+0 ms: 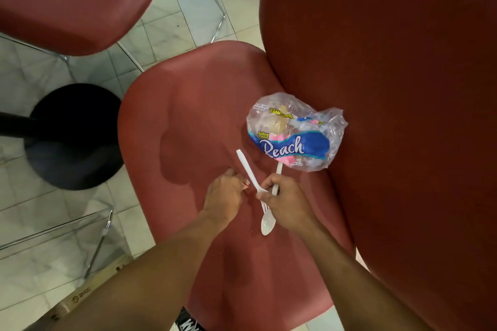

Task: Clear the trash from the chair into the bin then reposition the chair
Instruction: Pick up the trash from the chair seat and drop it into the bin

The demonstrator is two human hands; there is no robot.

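Note:
A red moulded chair (193, 121) fills the middle of the view, its tall back rising on the right. On the seat against the backrest lies a crumpled clear plastic wrapper (294, 133) with a blue "Reach" label. My right hand (285, 201) is closed around white plastic cutlery: a spoon (268, 222) pointing toward me and a fork (248, 169) whose handle sticks up to the left. My left hand (227, 193) hovers just left of it over the seat, fingers curled; whether it pinches anything is hard to tell.
A second red chair (80, 0) stands at the upper left on chrome legs. A round black table base (72, 137) sits on the tiled floor left of the seat. A cardboard piece (88, 290) lies at the lower left.

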